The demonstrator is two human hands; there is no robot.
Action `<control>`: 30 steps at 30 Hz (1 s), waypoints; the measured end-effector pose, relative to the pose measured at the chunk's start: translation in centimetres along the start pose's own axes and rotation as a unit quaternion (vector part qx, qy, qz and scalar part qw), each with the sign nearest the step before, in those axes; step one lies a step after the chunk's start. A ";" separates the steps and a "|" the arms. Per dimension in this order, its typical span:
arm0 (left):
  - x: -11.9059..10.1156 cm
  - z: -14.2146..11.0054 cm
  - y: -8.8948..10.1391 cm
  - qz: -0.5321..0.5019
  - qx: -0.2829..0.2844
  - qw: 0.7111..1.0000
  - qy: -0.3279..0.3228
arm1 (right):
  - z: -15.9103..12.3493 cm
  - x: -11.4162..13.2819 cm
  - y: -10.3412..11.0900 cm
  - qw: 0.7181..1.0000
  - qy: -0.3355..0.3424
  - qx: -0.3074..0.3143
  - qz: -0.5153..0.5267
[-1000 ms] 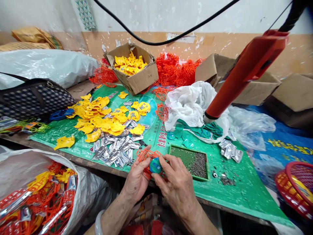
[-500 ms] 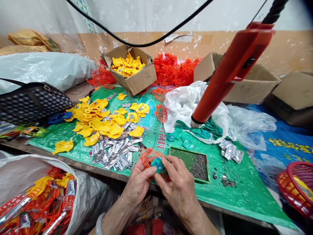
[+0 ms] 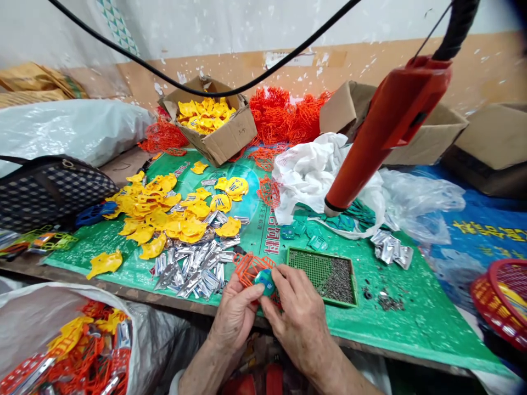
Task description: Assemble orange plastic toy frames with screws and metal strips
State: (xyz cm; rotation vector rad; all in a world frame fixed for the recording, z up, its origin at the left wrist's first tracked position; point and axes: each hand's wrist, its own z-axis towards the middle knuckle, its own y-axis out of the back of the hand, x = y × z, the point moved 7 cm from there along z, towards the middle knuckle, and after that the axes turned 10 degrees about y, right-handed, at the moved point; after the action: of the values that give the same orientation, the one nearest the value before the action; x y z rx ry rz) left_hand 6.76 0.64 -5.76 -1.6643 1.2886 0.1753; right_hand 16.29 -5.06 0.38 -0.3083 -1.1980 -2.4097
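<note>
My left hand [image 3: 235, 310] grips an orange plastic lattice frame [image 3: 252, 267], its thumb pressed on a small teal plastic piece [image 3: 264, 281] lying against the frame. From the other side my right hand [image 3: 297, 304] pinches that teal piece between thumb and fingers. Both hands meet at the table's front edge. Left of them lies a heap of silver metal strips [image 3: 193, 266], with yellow plastic pieces [image 3: 164, 214] piled behind. To the right sits a green tray [image 3: 310, 261] holding many small dark screws [image 3: 338, 280].
A red electric screwdriver [image 3: 385, 142] hangs over a white bag [image 3: 307, 167] with teal pieces. Cardboard boxes [image 3: 230, 134] and orange frames [image 3: 284, 118] stand along the wall. A sack [image 3: 150, 329] of mixed parts is at the lower left, a red basket [image 3: 500, 307] at the right.
My view has shifted slightly. Both hands stay together on the teal piece and the orange frame, with only a slight shift of the fingers.
</note>
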 end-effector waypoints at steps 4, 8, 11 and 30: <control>-0.4 0.2 0.1 0.003 0.003 1.000 0.006 | 0.4 0.1 0.1 1.000 -0.004 -0.001 0.017; -0.4 0.2 0.4 0.017 0.005 1.000 0.023 | 0.5 0.1 -0.1 1.000 -0.005 -0.002 0.013; -0.2 0.2 0.8 0.022 0.000 0.999 0.035 | 0.5 0.1 -0.2 1.000 -0.008 -0.005 0.011; -0.4 0.5 0.4 0.032 -0.002 0.998 0.062 | 2.1 -14.8 14.5 0.938 -0.179 -0.289 0.061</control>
State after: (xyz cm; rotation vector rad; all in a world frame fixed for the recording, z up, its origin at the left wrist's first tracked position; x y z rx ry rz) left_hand 6.51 1.27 -5.98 -1.6595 1.4349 0.1137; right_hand 36.14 -6.99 6.23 -1.0039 -0.5356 -2.6132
